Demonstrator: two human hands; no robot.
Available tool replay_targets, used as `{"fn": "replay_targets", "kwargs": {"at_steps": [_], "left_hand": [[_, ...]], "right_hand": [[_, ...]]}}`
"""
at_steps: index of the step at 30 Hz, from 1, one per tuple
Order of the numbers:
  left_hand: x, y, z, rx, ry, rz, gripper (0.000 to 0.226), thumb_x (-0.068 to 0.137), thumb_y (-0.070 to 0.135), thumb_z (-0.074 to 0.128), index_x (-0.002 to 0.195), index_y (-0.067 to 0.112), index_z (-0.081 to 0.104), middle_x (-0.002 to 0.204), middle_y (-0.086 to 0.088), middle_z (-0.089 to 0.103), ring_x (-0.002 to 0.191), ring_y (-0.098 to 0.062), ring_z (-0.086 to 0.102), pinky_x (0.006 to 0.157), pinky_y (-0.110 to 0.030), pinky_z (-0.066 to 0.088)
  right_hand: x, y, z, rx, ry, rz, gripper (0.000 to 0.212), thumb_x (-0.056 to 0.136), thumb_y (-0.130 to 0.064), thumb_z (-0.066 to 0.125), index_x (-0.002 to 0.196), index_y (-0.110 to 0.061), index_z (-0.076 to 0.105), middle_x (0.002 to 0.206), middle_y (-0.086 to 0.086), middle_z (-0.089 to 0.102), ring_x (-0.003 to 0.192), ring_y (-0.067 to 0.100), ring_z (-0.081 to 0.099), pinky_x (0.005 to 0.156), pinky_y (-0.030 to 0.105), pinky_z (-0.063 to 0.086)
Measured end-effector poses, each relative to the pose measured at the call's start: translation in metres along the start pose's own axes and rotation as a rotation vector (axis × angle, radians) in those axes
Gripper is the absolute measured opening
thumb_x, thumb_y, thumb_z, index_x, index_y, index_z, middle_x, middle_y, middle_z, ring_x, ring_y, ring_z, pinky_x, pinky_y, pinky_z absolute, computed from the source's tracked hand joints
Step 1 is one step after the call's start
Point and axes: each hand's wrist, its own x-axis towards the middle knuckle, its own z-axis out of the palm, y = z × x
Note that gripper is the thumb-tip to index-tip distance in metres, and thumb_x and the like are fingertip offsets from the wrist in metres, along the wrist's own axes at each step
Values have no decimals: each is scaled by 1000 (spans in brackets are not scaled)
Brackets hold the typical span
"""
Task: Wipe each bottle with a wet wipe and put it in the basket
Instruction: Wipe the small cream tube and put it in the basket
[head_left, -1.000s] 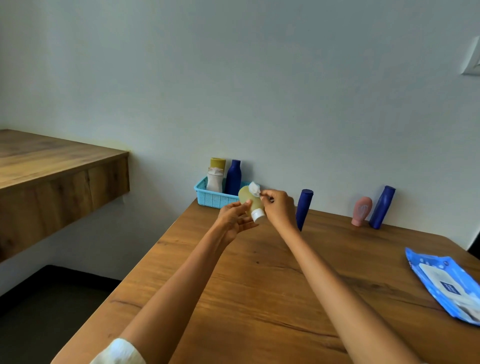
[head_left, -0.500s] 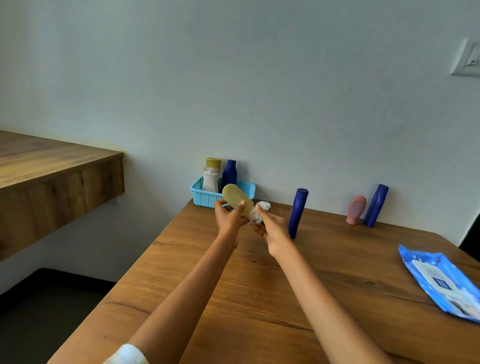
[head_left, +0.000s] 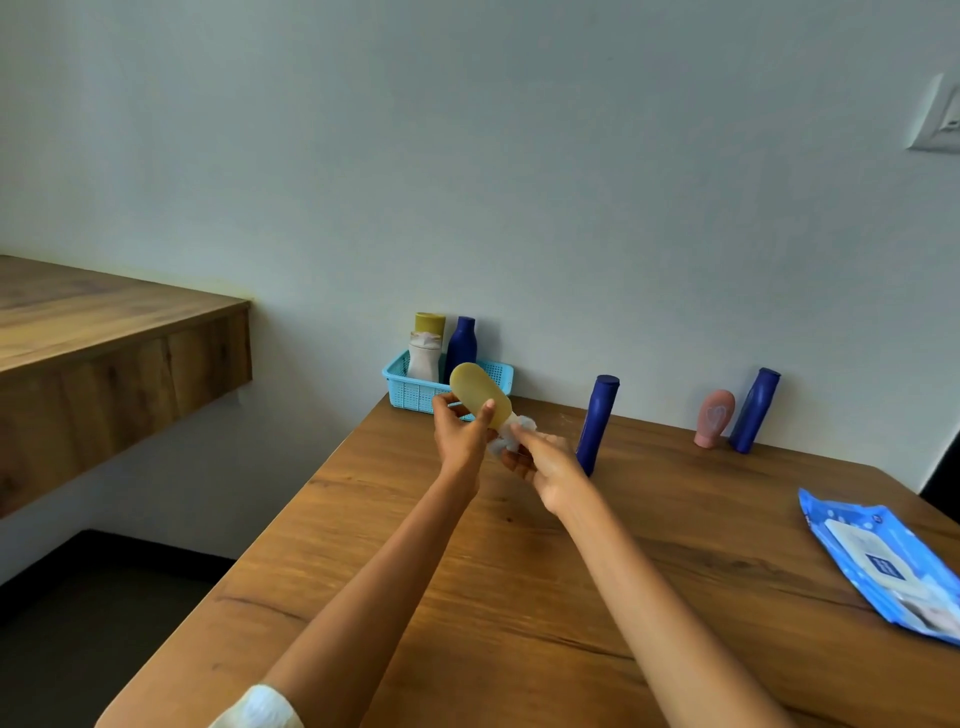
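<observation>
A pale wall backs a brown wooden surface (head_left: 519, 597) whose far edge meets it, and a second wooden ledge (head_left: 104, 332) juts out at the left, higher and apart. At the far left corner of the surface sits a light blue basket (head_left: 410, 391), against the wall, holding three upright bottles: a yellow-capped one (head_left: 429, 325), a white one (head_left: 425, 356) in front of it, and a dark blue bottle (head_left: 461, 345) beside them. Just in front of the basket, raised above the surface, the left hand (head_left: 460, 434) has its grip curled round a yellow bottle (head_left: 478, 392), thumb on the near side and fingers behind, the bottle tilted with its rounded base up toward the basket and its cap end down to the right. The right hand (head_left: 545, 460) pinches a crumpled white wet wipe (head_left: 511, 436) against that lower cap end, touching the bottle. Just beside the right hand, a tall blue bottle (head_left: 597, 421) stands on the surface, leaning slightly. Farther right, near the wall, a small pink bottle (head_left: 716, 418) stands cap down just beside another blue bottle (head_left: 754, 408). Well apart, at the right edge, a blue pack of wipes (head_left: 883, 561) lies flat. A white sleeve (head_left: 257, 709) shows at the bottom of the left arm, and a wall switch (head_left: 940, 122) sits at upper right.
</observation>
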Motion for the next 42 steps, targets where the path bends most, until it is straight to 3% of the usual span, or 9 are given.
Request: {"fn": "replay_targets", "kwargs": {"at_steps": [5,10,16,20,25,31,35,38,42], "left_hand": [[3,5,-4,25,-56,44,42,84,23,69,114,18,40,110,-6,54,103,-23,59,82,-40,56],[-4,5,-3,-33,-187,-18,35,86,23,66,108,15,40,108,-11,58,93,-20,65,67,-28,58],[4,15,-16,9,-447,-106,28,98,30,44,116,8,42,110,-11,63,92,-26,68,76,-36,57],[4,9,-25,-45,-438,-138,27,90,16,59,112,13,45,110,-16,62,93,-29,67,85,-45,55],[2,8,-28,-149,-358,-197,52,83,13,66,127,17,39,112,-15,60,93,-28,66,77,-41,57],[-3,16,-32,-236,-441,-266,43,86,9,62,125,12,45,106,-14,60,92,-26,64,78,-41,57],[-8,18,-32,-167,-495,-285,24,90,14,57,114,17,53,106,-10,61,90,-22,62,74,-35,56],[-10,20,-29,-155,-483,-270,30,90,19,57,120,11,55,103,-8,62,86,-18,61,71,-31,55],[-10,18,-27,-153,-453,-259,23,87,19,60,110,15,60,100,-7,65,86,-19,62,70,-31,55]], "right_hand": [[-1,4,-5,-28,127,-77,23,86,-12,64,107,-3,62,82,8,65,68,14,60,65,24,52],[7,5,0,-383,107,-352,45,86,-33,63,126,-14,54,112,5,63,92,12,64,73,25,57],[11,4,-4,-401,158,-364,47,83,-36,66,121,-9,60,104,5,68,88,13,66,69,25,57],[8,4,3,-518,189,-440,36,84,-35,65,110,-11,65,90,3,70,78,13,67,70,32,58],[3,4,7,-613,207,-542,20,85,-28,65,91,-10,69,80,5,69,75,20,67,69,42,58],[3,-18,4,-548,276,-639,25,87,-19,63,109,-7,63,103,7,67,89,21,66,77,43,57],[2,-40,11,-789,265,-755,33,90,-14,59,122,-8,57,118,10,64,101,24,63,77,22,47],[3,-42,19,-944,191,-742,35,94,-11,50,129,-11,54,127,9,60,107,23,59,75,17,41],[3,-29,16,-953,223,-788,34,94,-6,46,126,-11,57,121,10,63,99,24,62,61,4,38]]}}
